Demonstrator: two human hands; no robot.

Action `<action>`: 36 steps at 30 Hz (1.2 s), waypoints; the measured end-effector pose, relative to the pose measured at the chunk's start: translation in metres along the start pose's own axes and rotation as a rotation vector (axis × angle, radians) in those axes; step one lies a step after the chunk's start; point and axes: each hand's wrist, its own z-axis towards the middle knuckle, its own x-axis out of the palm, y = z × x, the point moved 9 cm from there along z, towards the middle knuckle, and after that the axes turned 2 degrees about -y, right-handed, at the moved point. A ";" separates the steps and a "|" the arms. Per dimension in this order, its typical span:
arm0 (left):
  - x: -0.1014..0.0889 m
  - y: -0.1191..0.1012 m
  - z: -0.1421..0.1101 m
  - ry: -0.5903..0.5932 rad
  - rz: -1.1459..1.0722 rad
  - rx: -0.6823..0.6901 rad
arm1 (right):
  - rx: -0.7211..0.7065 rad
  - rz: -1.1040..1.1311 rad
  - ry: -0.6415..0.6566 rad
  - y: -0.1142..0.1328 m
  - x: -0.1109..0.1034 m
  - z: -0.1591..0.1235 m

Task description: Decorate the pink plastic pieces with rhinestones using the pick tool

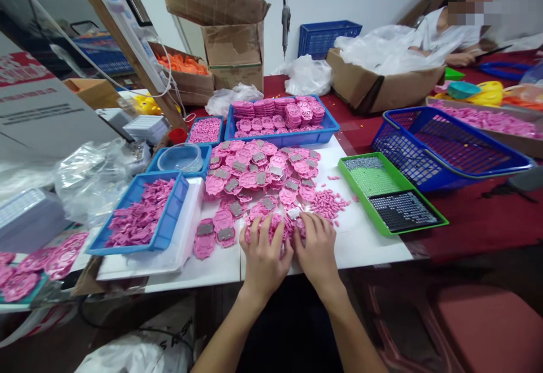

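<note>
My left hand [265, 254] and my right hand [316, 248] are side by side at the front of the white work surface. Their fingers curl around small pink plastic parts [289, 227], which are partly hidden under them. Just beyond is a heap of pink plastic casings [250, 178], many with a grey plate on them. Three more pink casings [205, 244] lie flat left of my left hand. Loose pink pegs [328, 204] are scattered beyond my right hand.
A blue tray [180, 206] of pink pieces stands left, and a larger blue tray [284, 138] of stacked casings behind. At right are a green tray [360, 192] with small metal parts and a blue basket [470, 176]. An electric screwdriver [285, 25] hangs overhead. Another person sits far right.
</note>
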 end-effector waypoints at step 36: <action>0.023 -0.019 0.045 -0.191 -1.106 -0.555 | 0.569 1.028 0.064 -0.055 -0.030 0.036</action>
